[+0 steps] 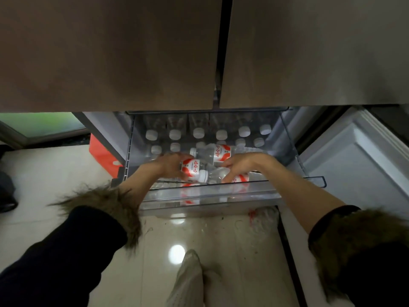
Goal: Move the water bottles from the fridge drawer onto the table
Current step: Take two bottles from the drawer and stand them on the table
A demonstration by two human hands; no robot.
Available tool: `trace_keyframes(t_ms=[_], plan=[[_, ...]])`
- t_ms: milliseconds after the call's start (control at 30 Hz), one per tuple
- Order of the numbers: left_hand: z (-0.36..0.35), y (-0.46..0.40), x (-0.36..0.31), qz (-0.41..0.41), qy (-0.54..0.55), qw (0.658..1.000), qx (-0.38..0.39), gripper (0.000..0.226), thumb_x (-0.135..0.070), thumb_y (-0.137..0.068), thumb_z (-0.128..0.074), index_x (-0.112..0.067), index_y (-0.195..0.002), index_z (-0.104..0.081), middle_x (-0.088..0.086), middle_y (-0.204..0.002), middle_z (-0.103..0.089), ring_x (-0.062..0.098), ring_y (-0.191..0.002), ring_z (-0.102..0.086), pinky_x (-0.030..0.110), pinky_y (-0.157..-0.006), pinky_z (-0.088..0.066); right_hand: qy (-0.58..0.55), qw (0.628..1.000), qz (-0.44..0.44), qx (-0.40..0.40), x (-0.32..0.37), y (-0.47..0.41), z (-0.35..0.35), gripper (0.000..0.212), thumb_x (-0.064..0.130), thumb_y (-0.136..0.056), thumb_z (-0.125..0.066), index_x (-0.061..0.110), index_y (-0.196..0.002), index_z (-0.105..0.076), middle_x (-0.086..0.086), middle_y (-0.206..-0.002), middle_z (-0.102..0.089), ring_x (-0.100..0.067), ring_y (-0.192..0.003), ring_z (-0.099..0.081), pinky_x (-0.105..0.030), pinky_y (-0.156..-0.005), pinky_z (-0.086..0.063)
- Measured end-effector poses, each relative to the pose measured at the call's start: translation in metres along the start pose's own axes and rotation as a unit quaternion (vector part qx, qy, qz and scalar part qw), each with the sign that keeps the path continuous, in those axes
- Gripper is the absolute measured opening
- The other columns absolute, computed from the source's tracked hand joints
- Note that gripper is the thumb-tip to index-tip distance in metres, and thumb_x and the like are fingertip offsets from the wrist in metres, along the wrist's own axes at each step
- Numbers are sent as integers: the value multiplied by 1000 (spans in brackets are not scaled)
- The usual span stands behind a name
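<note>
The fridge drawer (212, 191) is pulled out and holds many water bottles. Two rows of upright bottles (198, 132) stand at the back; several lie on their sides at the front. The left hand (171, 166) curls around a lying bottle (194, 170). The right hand (240, 166) grips a second lying bottle (218, 175) near its neck. No tabletop is in view, so most of the task appears to remain. The closed fridge doors (110, 52) overhang the drawer's rear, limiting lift room there. The drawer's clear front wall must be cleared; open floor (177, 240) lies below.
</note>
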State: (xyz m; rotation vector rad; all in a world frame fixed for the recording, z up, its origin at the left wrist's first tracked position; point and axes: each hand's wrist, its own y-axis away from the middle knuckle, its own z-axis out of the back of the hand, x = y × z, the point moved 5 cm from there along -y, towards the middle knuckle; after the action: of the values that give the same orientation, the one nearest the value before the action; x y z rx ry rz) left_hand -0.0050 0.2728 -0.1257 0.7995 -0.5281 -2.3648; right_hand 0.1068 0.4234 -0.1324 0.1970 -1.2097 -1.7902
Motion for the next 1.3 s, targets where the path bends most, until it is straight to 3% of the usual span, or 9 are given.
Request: trace_keyframes(t_ms=[167, 333, 533, 667, 800, 1033, 1233, 1300], plan=[[-7, -14, 4, 4, -57, 998, 19, 69, -33, -78, -70, -25, -137, -35, 4, -136, -49, 25, -121, -49, 42, -108, -35, 1, 1000, 6, 22, -4, 0, -1, 66, 42, -80, -66, 31, -137, -37, -3, -139, -43, -26, -122, -44, -36, -101, -36], [-4, -21, 2, 4, -81, 997, 20, 69, -31, -74, -74, -23, -133, -39, 5, -132, -52, 25, -118, -51, 40, -104, -39, -7, 999, 30, -19, -1, 4, 0, 61, 38, -82, -66, 29, -136, -38, -1, -135, -46, -24, -115, -49, -33, -95, -42], [1, -12, 4, -2, -59, 998, -23, 64, -27, -75, -73, -22, -131, -42, 5, -128, -55, 25, -113, -54, 34, -98, -40, -56, 990, 57, -118, 0, 27, 8, 65, 33, -75, -74, 26, -132, -43, 2, -131, -50, -21, -112, -52, -39, -98, -44], [7, -1, 2, -5, -35, 998, -51, 67, -25, -75, -74, -19, -131, -40, 8, -128, -54, 26, -114, -53, 34, -97, -40, -94, 973, 74, -198, 2, 56, 8, 65, 25, -73, -76, 19, -129, -45, 3, -117, -53, -17, -104, -54, -33, -91, -47], [26, 13, 2, -14, 4, 996, -91, 74, -27, -72, -76, -16, -132, -34, 10, -128, -53, 27, -113, -54, 37, -97, -44, -120, 948, 77, -285, -1, 77, 11, 63, 24, -67, -81, 14, -123, -52, -2, -116, -56, -21, -104, -55, -41, -92, -48], [36, 58, -12, -71, 22, 983, -166, 75, -26, -73, -76, -11, -131, -30, 13, -124, -54, 28, -108, -56, 36, -91, -47, -135, 900, 115, -398, 8, 100, -1, 76, 24, -67, -82, 18, -132, -43, -2, -132, -46, -20, -118, -46, -38, -102, -39], [41, 114, -28, -94, 17, 954, -284, 70, -34, -74, -74, -13, -127, -34, 11, -122, -55, 26, -103, -59, 36, -86, -52, -140, 857, 196, -456, 30, 141, -6, 68, 23, -66, -83, 21, -124, -47, 7, -114, -46, -11, -105, -46, -34, -98, -43], [43, 140, -34, -98, 38, 934, -341, 69, -34, -74, -74, -13, -127, -35, 9, -121, -55, 20, -101, -58, 30, -84, -50, -151, 838, 226, -473, 40, 158, -5, 69, 22, -65, -83, 20, -124, -48, 9, -114, -45, -9, -106, -46, -32, -98, -43]])
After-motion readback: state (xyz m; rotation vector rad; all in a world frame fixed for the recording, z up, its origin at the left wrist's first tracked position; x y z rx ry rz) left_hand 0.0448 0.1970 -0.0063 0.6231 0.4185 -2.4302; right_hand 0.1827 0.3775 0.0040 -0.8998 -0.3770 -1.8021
